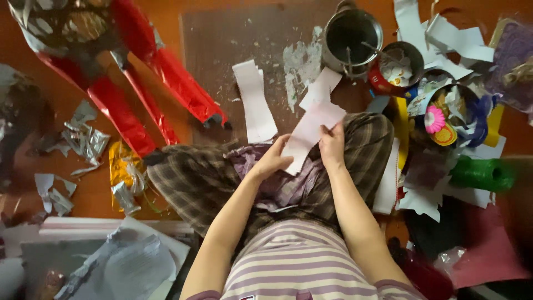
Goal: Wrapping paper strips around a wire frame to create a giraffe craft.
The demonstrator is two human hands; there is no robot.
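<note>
I sit cross-legged on the floor in plaid trousers and a striped shirt. Both my hands hold a pale pink-white piece of paper above my lap. My left hand grips its lower left edge. My right hand pinches its right side. Two more white paper strips, a long paper strip and a short paper strip, lie on a brown board just ahead of my knees.
A steel pot and a red tin stand at the board's right. A red foil-wrapped frame lies at the left. Foil scraps, a green spool, a pink paper flower and paper cuttings litter the orange floor.
</note>
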